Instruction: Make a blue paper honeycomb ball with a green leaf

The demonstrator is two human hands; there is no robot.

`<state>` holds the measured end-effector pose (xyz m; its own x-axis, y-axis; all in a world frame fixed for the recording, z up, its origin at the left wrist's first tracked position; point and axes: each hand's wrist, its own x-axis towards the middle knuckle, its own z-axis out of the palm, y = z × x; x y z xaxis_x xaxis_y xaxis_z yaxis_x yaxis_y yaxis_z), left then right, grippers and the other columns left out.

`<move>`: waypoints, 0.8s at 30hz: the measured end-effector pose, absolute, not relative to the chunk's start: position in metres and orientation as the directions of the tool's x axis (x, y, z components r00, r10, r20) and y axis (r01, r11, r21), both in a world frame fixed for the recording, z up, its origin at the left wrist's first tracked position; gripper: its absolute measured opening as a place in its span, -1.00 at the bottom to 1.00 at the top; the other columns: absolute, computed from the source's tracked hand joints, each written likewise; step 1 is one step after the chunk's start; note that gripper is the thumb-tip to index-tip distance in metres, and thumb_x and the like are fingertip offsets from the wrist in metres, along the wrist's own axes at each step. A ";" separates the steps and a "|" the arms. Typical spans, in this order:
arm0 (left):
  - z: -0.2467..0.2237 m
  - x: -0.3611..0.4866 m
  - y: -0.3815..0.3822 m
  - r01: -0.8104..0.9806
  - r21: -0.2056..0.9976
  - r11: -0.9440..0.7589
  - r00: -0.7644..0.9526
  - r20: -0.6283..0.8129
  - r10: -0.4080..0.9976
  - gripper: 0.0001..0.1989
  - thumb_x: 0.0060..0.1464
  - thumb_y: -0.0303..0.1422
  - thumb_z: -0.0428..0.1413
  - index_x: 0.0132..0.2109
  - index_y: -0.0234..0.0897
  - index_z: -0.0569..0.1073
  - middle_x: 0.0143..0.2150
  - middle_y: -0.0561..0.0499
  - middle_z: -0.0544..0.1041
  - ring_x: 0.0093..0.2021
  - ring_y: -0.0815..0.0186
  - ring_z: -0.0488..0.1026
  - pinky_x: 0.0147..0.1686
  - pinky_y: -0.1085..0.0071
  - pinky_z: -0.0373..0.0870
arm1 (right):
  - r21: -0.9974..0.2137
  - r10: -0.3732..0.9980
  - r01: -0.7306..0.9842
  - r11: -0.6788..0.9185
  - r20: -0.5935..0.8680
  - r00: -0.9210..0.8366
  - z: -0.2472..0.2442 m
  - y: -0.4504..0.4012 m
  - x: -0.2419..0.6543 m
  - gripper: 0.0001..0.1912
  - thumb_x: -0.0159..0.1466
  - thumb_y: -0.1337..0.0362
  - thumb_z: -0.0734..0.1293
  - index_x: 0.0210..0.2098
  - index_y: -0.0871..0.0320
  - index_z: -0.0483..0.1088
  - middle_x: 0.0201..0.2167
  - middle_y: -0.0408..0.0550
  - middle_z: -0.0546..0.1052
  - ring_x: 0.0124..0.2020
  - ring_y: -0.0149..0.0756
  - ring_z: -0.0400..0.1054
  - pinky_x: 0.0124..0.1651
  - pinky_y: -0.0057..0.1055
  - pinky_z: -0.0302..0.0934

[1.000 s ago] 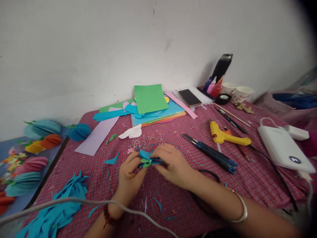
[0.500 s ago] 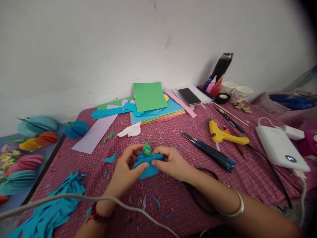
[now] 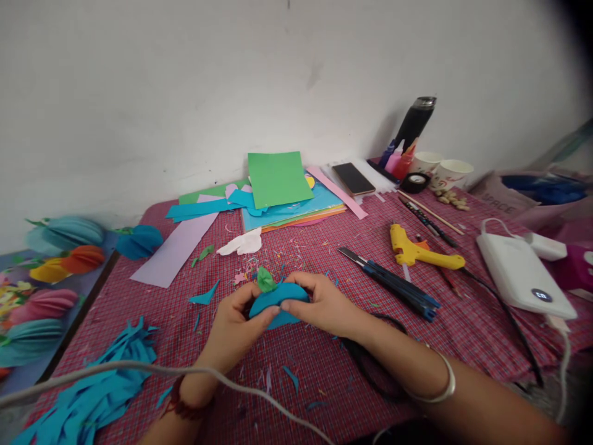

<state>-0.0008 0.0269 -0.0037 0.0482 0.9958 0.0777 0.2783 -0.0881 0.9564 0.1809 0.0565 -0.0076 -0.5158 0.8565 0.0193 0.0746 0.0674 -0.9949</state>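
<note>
A blue paper pumpkin [image 3: 278,298] with curved layers is between my hands, above the checked cloth. Its green paper top [image 3: 265,279] leans to the left. My left hand [image 3: 238,318] grips the left side, thumb on the near face. On the right side, my right hand [image 3: 322,303] pinches the layers, its thumb near the left one. The underside of the pumpkin and some of my fingertips are hidden.
Blue paper strips [image 3: 111,383] lie at the left front. A cutter [image 3: 393,284] and a yellow glue gun [image 3: 417,252] are on the right, beside a white power bank [image 3: 523,269]. A white cable [image 3: 222,377] crosses in front. Green paper [image 3: 278,179] lies behind.
The blue pumpkin has turned and tilted between my hands, and its green top has shifted left. A broader, smoother blue face now shows. Both hands stay on it.
</note>
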 end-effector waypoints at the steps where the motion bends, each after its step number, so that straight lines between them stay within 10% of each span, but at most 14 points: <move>1: -0.005 0.000 0.026 0.316 0.942 -0.111 0.040 0.104 0.994 -0.81 -0.13 -0.35 0.24 -0.53 -0.25 0.38 -0.59 0.14 0.28 -0.56 0.41 0.18 -0.57 0.52 0.13 | -0.993 0.857 0.081 0.081 0.027 -0.515 -0.008 0.057 0.181 -0.92 0.13 0.30 0.33 -0.42 0.14 0.31 -0.52 -0.26 0.27 -0.47 -0.45 0.16 -0.43 -0.51 0.04; 15: -0.010 0.000 0.026 0.314 0.941 -0.130 0.062 0.116 0.991 -0.89 -0.02 -0.32 0.21 -0.43 -0.26 0.54 -0.56 0.11 0.36 -0.53 0.40 0.21 -0.54 0.50 0.17 | -0.970 0.880 0.114 0.213 0.140 -0.453 -0.009 0.053 0.179 -0.87 0.17 0.42 0.27 -0.29 0.13 0.39 -0.42 -0.21 0.40 -0.38 -0.41 0.26 -0.34 -0.48 0.12; 24: -0.018 0.000 0.033 -0.392 0.900 0.187 -0.161 -0.268 0.950 -0.64 -0.26 -0.25 0.42 -0.27 -0.27 0.57 -0.42 0.06 0.58 -0.45 0.37 0.45 -0.40 0.49 0.43 | -0.948 0.903 -0.310 -0.063 0.078 -0.422 -0.005 0.062 0.185 -0.74 0.28 0.11 0.29 -0.15 0.14 0.39 -0.40 -0.15 0.46 -0.37 -0.41 0.35 -0.24 -0.40 0.25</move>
<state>0.0001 0.0326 -0.0180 -0.1612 0.9499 -0.2679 -0.3924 0.1873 0.9005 0.1846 0.0623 -0.0051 -0.4219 0.9033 0.0782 -0.3105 -0.0629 -0.9485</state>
